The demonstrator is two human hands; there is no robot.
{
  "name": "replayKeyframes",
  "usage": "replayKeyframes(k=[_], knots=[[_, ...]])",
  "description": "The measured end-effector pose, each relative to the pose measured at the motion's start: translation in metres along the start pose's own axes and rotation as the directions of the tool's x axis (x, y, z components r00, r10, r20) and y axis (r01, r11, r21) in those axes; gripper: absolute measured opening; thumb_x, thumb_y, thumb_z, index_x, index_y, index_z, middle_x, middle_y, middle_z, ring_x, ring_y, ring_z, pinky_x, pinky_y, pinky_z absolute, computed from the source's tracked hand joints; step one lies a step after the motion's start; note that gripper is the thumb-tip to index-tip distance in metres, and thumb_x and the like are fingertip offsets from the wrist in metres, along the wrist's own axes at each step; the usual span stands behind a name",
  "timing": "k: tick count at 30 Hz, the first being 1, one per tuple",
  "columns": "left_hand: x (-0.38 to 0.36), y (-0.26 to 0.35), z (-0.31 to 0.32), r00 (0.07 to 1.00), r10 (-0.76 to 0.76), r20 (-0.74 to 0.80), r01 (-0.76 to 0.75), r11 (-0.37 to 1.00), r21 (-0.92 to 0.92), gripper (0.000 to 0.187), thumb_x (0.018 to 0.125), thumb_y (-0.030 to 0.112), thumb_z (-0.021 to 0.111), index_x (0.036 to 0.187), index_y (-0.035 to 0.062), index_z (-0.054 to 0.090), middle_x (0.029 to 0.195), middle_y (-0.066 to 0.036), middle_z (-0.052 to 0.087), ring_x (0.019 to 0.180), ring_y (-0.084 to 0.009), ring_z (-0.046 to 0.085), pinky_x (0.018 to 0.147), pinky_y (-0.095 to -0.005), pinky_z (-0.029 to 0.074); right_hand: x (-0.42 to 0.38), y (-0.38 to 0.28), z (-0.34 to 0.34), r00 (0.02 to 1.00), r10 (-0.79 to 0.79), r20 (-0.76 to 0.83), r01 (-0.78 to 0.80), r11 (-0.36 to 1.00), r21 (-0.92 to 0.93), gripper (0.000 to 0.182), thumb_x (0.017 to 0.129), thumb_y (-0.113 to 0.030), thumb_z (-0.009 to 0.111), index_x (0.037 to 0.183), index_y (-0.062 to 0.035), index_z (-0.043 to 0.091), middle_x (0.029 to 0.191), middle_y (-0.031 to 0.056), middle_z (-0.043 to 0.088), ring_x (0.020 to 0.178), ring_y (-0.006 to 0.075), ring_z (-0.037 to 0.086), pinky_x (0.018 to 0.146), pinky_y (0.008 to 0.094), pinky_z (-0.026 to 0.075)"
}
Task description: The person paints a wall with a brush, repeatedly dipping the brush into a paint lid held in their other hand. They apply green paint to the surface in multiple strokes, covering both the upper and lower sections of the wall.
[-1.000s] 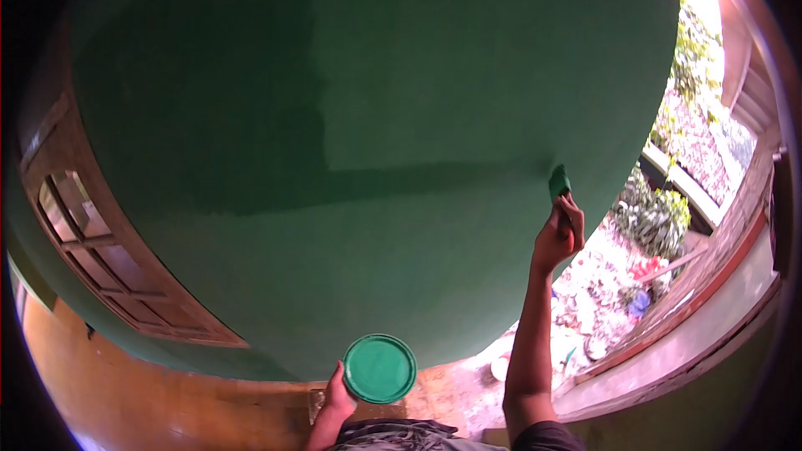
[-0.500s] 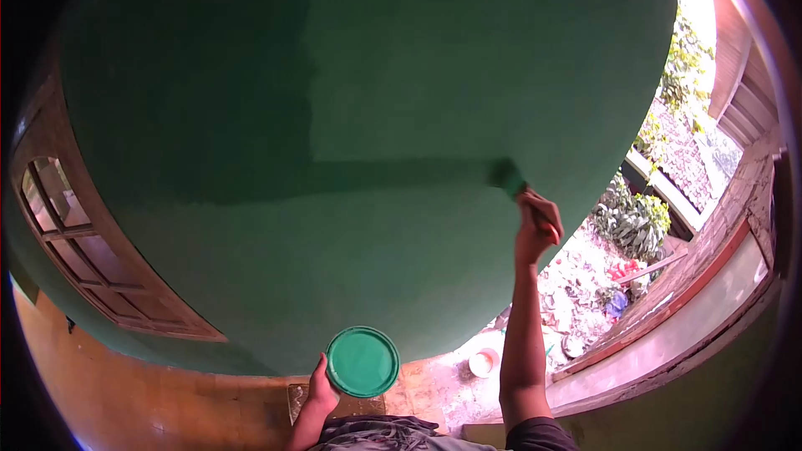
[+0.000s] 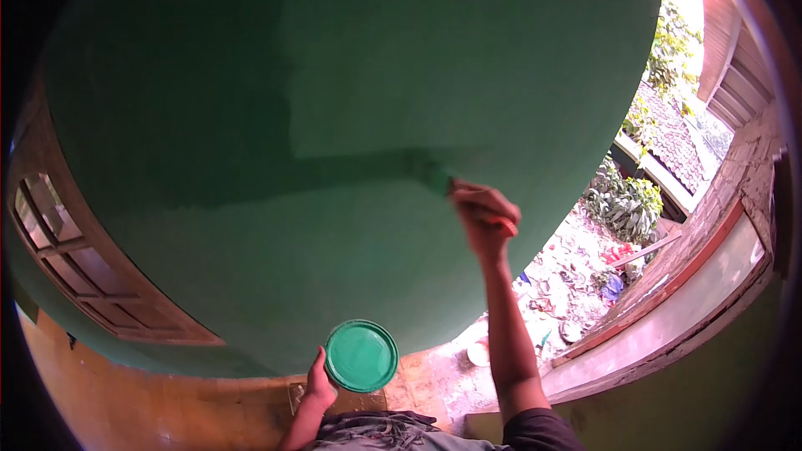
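Note:
My right hand (image 3: 484, 213) is closed round the handle of a paintbrush (image 3: 437, 177), whose bristles lie against the green wall (image 3: 384, 259). The bristles are smeared by motion; the red end of the handle shows below my fingers. A darker green band of paint runs from the brush leftward to a large dark painted area. Low in the view, my left hand (image 3: 320, 384) grips the left side of a round tub of green paint (image 3: 362, 356). The fingers under the tub are hidden.
A wooden door or window frame with panes (image 3: 92, 271) stands at the left. To the right, the wall ends at a bright opening with plants (image 3: 626, 205), scattered rubbish and a low ledge (image 3: 668, 317). A white bucket (image 3: 479, 352) sits on the floor.
My right hand has swept the paintbrush leftward along the dark band on the wall. My left hand still holds the paint tub low down. The view has shifted slightly.

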State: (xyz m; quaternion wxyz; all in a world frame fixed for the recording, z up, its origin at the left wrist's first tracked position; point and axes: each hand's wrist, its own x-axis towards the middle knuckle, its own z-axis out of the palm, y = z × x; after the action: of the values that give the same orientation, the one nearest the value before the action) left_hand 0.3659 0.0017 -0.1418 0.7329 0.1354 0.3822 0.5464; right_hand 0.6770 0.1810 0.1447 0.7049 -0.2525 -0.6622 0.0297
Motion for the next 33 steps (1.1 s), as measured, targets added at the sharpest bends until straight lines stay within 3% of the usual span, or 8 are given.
replayKeyframes(k=[5,7,11,15,17,27,30,33], knots=[[-0.004,-0.005,-0.013,1.000,0.028,-0.010,-0.029,0.999,-0.015,0.060,0.103,0.055,0.044,0.140,0.0078,0.052,0.142,-0.010,0.056,0.130,-0.0265,0.053,0.111,-0.0439,0.040,0.018,0.072,-0.106,0.912,-0.261,-0.317,0.088,0.878,-0.470,0.009,0.083,0.012,0.071,0.086,0.0039,0.072,0.095,0.0138,0.076,0.089,0.0174,0.072,0.082,0.0285,0.058],[-0.012,-0.004,-0.015,1.000,0.008,-0.002,-0.008,1.000,-0.013,0.061,0.103,0.055,0.044,0.141,0.0078,0.052,0.142,-0.011,0.056,0.131,-0.0270,0.052,0.112,-0.0443,0.039,0.016,0.085,-0.119,0.830,-0.202,-0.520,-0.072,0.886,-0.458,0.009,0.082,0.012,0.069,0.088,0.0049,0.071,0.093,0.0145,0.075,0.087,0.0192,0.073,0.080,0.0310,0.058],[-0.001,0.005,-0.006,0.998,-0.062,0.027,0.061,0.998,0.022,0.059,0.104,0.054,0.042,0.140,0.0069,0.052,0.141,-0.010,0.057,0.129,-0.0270,0.053,0.111,-0.0436,0.040,0.010,0.040,-0.033,0.906,-0.294,-0.303,0.073,0.816,-0.574,0.011,0.080,0.009,0.069,0.084,-0.0018,0.070,0.085,0.0146,0.074,0.078,0.0227,0.073,0.073,0.0313,0.057],[0.008,0.011,0.013,0.988,-0.125,0.087,0.119,0.990,0.072,0.058,0.105,0.052,0.042,0.137,0.0064,0.054,0.138,-0.010,0.059,0.127,-0.0264,0.055,0.109,-0.0434,0.042,-0.008,-0.016,0.007,0.989,-0.068,-0.133,0.055,0.994,-0.099,0.012,0.081,0.008,0.070,0.084,-0.0034,0.072,0.090,0.0111,0.077,0.079,0.0173,0.073,0.073,0.0282,0.057],[0.013,0.010,0.024,0.988,-0.113,0.106,0.103,0.990,0.096,0.057,0.105,0.053,0.042,0.137,0.0075,0.055,0.136,-0.010,0.061,0.125,-0.0260,0.057,0.108,-0.0433,0.044,-0.004,-0.028,0.007,0.987,0.153,0.046,-0.159,0.966,0.204,0.009,0.082,0.006,0.073,0.085,-0.0031,0.074,0.095,0.0093,0.077,0.082,0.0147,0.072,0.074,0.0273,0.057],[-0.012,-0.008,0.008,0.995,-0.094,0.026,0.093,0.995,0.031,0.060,0.104,0.054,0.043,0.141,0.0075,0.051,0.143,-0.010,0.055,0.132,-0.0284,0.051,0.110,-0.0459,0.040,0.013,0.094,-0.107,0.731,-0.312,-0.607,-0.012,0.884,-0.468,0.013,0.082,0.014,0.064,0.086,0.0032,0.070,0.092,0.0149,0.075,0.088,0.0198,0.073,0.082,0.0310,0.057],[-0.002,-0.009,-0.004,0.995,-0.090,0.037,0.088,0.995,0.044,0.060,0.104,0.054,0.043,0.141,0.0074,0.051,0.143,-0.011,0.055,0.131,-0.0289,0.052,0.111,-0.0459,0.040,0.005,0.045,-0.024,0.883,-0.274,-0.382,0.097,0.901,-0.422,0.011,0.083,0.009,0.066,0.080,-0.0015,0.067,0.085,0.0133,0.074,0.082,0.0193,0.074,0.070,0.0291,0.056],[-0.004,-0.005,0.001,0.992,-0.119,0.036,0.117,0.992,0.054,0.059,0.105,0.053,0.042,0.140,0.0068,0.052,0.141,-0.011,0.057,0.128,-0.0288,0.054,0.110,-0.0450,0.041,-0.009,-0.016,0.014,0.999,0.014,0.051,-0.018,0.997,0.076,0.009,0.083,0.005,0.073,0.081,-0.0033,0.071,0.092,0.0109,0.076,0.081,0.0151,0.073,0.067,0.0282,0.056]])
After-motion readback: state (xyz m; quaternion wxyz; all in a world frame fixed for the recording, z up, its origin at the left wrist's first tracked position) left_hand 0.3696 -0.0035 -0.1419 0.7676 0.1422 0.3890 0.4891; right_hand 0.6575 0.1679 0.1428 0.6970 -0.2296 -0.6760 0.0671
